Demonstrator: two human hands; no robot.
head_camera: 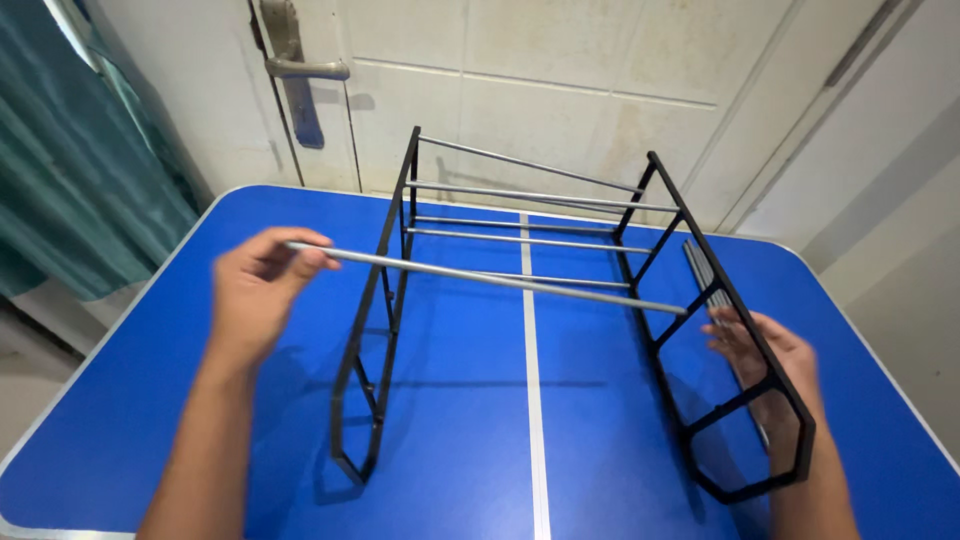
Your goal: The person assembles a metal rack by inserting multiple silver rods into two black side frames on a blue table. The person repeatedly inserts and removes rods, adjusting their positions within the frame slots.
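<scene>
My left hand (255,295) is raised in front of me, fingers curled and pinched together at the tips, wrist bent slightly back. My right hand (770,365) sits lower and further out, palm turned inward, fingers loosely spread, forearm stretched forward.

Beyond the left hand (255,300) fingertips, the left side frame (385,300) blocks the way; bare blue table (120,400) lies open below them. The right side frame (720,330) stands before the right hand (765,355) fingers, seemingly touching. Crossing steel rods (520,238) bar the gap between.
</scene>
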